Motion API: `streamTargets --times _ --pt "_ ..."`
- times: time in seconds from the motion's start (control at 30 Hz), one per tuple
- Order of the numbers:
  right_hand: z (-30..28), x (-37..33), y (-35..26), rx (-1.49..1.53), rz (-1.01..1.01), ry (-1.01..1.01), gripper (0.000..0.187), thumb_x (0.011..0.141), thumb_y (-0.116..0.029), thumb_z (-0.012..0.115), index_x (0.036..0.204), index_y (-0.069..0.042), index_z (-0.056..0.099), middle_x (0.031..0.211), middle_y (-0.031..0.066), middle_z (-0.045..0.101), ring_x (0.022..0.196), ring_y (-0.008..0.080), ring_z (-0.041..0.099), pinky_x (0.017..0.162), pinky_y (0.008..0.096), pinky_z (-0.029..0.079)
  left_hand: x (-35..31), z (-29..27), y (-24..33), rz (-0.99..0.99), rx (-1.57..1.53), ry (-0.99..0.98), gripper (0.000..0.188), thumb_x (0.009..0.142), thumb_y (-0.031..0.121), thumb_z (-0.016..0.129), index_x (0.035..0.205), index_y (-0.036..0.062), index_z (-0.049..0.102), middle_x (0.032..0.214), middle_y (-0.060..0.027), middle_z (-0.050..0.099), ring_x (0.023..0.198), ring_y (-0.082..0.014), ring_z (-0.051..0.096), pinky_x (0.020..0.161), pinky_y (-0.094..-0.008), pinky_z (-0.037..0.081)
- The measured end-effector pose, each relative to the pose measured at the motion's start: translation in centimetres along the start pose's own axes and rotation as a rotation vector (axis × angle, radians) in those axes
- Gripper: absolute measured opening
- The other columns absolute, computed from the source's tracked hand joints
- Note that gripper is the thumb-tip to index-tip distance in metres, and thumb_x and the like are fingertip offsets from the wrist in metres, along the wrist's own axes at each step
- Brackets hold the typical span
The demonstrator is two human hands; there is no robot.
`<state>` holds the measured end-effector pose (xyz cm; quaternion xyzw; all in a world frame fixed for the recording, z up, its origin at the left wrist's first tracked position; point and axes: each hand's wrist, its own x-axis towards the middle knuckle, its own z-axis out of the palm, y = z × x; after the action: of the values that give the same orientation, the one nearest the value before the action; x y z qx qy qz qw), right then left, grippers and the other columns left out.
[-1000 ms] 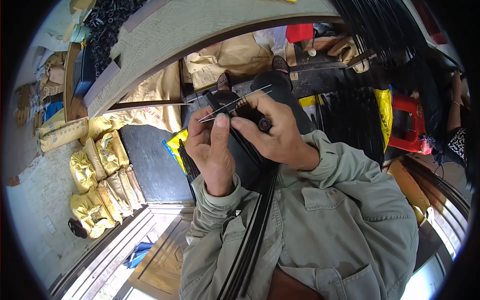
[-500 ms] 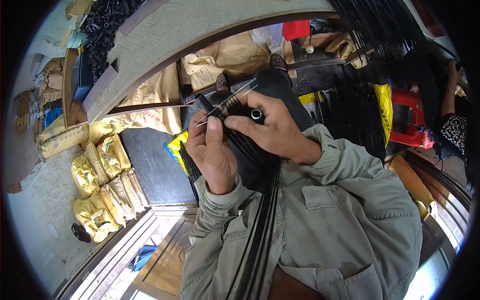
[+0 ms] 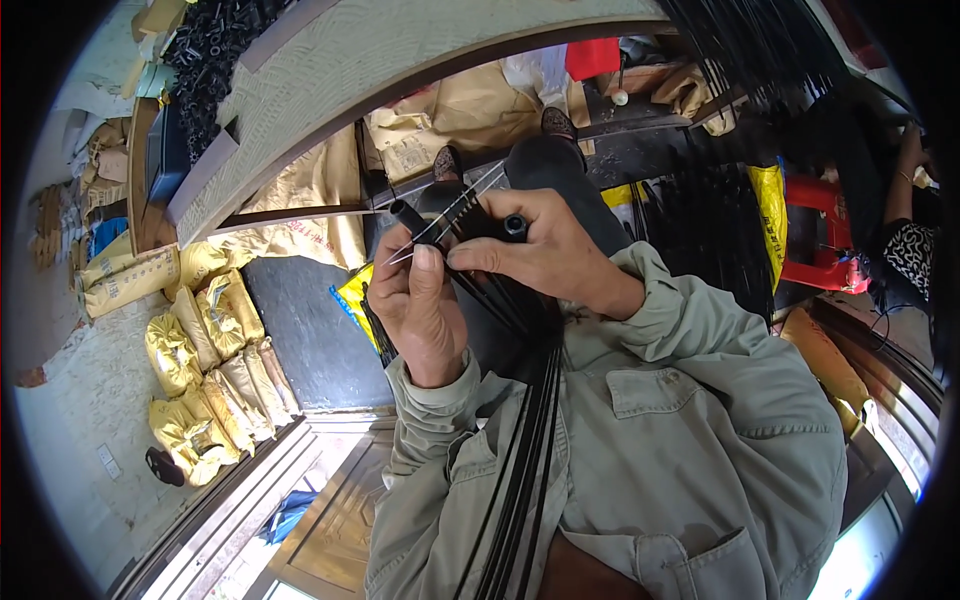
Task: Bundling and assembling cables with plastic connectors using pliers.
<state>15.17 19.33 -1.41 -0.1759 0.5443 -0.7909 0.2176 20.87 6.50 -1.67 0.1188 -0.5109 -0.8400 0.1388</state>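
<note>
My two hands meet in front of my chest. My left hand (image 3: 422, 300) is closed, its thumb pressed against a short black tube (image 3: 405, 214) and the lower end of two thin metal wires (image 3: 487, 181). My right hand (image 3: 540, 248) is closed around the upper ends of a bundle of long thin black rods (image 3: 530, 440). A second black tube (image 3: 516, 226) sits in its grip, open end up. Small black rod ends line up along the wires between both hands. The bundle hangs down over my jacket; finger contacts beneath it are hidden.
Beyond my hands stands a pale worktop (image 3: 330, 70), heaped with small black parts (image 3: 215, 60) at left. More black rods (image 3: 700, 225) lie on a yellow sack to the right. Filled sacks (image 3: 215, 375) line the left wall. A person's arm (image 3: 903, 185) shows at far right by a red stool (image 3: 815, 235).
The wires have shifted slightly and now lie closer together. The black tube at my left hand has turned a little. Both hands stay in nearly the same place.
</note>
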Motion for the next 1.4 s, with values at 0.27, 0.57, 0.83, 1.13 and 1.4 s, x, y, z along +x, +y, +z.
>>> streamTargets --times 0.27,0.57,0.83,1.13,1.4 --pt "0.1 -0.2 0.7 -0.086 -0.136 0.147 0.015 0.077 -0.008 0.065 0.088 0.002 0.059 0.078 0.0002 0.057 0.07 0.0031 0.049 0.061 0.0178 0.04 0.1 0.8 -0.6 0.072 -0.013 -0.008 0.033 0.083 0.012 0.059 0.109 -0.0068 0.05 0.091 -0.0082 0.059 0.077 -0.0124 0.055 0.073 -0.0233 0.044" --pt "0.0 -0.7 -0.2 -0.025 -0.046 0.068 0.018 0.076 -0.01 0.066 0.087 0.001 0.057 0.077 -0.0006 0.056 0.071 0.0031 0.048 0.062 0.0184 0.039 0.0 0.8 -0.3 0.065 0.023 0.032 0.032 0.082 0.012 0.059 0.108 -0.0064 0.051 0.089 -0.0072 0.059 0.078 -0.0114 0.055 0.073 -0.0229 0.044" --pt "0.4 -0.7 -0.4 -0.099 -0.089 0.108 0.019 0.076 -0.01 0.065 0.088 0.001 0.057 0.078 -0.0005 0.057 0.071 0.0033 0.048 0.062 0.019 0.04 -0.3 0.6 -0.2 0.025 -0.055 -0.015 0.031 0.084 0.012 0.058 0.108 -0.0061 0.051 0.091 -0.008 0.059 0.08 -0.0117 0.055 0.075 -0.0234 0.043" --pt "-0.5 -0.1 1.1 -0.099 0.0 0.024 0.02 0.074 -0.009 0.066 0.088 0.0 0.055 0.077 -0.0007 0.054 0.069 0.0057 0.048 0.06 0.0187 0.039 -0.4 0.0 -1.7 0.132 -0.15 -0.028 0.032 0.085 0.013 0.057 0.11 -0.0065 0.051 0.097 -0.009 0.06 0.085 -0.0124 0.055 0.08 -0.0263 0.043" --pt "-6.2 5.4 -4.7 -0.371 -0.588 0.238 0.056 0.089 -0.054 0.029 0.094 -0.004 0.054 0.072 0.0005 0.052 0.057 0.0064 0.046 0.053 0.0192 0.039 0.3 3.0 -0.7 -0.057 -0.314 -0.068 0.028 0.082 0.007 0.058 0.106 -0.0078 0.055 0.103 -0.0118 0.059 0.09 -0.0144 0.057 0.084 -0.0276 0.044"
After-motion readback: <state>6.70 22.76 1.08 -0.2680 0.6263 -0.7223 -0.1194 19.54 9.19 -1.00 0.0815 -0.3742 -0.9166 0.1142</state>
